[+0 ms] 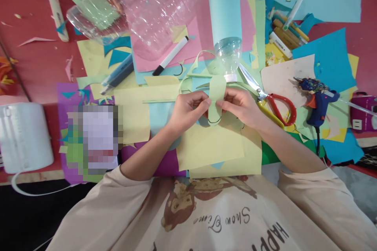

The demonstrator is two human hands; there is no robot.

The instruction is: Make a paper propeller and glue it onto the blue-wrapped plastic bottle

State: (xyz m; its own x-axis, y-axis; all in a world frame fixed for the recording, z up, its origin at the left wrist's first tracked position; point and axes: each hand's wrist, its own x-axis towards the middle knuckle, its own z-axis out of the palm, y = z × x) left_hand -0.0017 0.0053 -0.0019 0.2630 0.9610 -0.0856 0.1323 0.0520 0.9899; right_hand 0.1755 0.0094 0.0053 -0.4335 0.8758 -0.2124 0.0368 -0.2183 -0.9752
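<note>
A pale green paper strip (217, 98) with a rounded, dark-outlined lower end is held between my two hands. My left hand (193, 108) pinches its left edge with thumb and fingers. At the opposite edge, my right hand (240, 106) grips it the same way. Just beyond lies a clear plastic bottle (228, 53), its neck toward me and light blue paper (225, 4) around its body. Red-and-yellow-handled scissors (282, 108) rest right of my right hand. Yellow paper sheets (218, 149) lie under my wrists.
A blue glue gun (319, 106) lies at the right, its cord running toward me. A black-and-white marker (171, 55) sits on pink paper at centre-left. Clear plastic packaging (165, 11) covers the back left. A white power strip-like box (26, 137) stands at the left edge.
</note>
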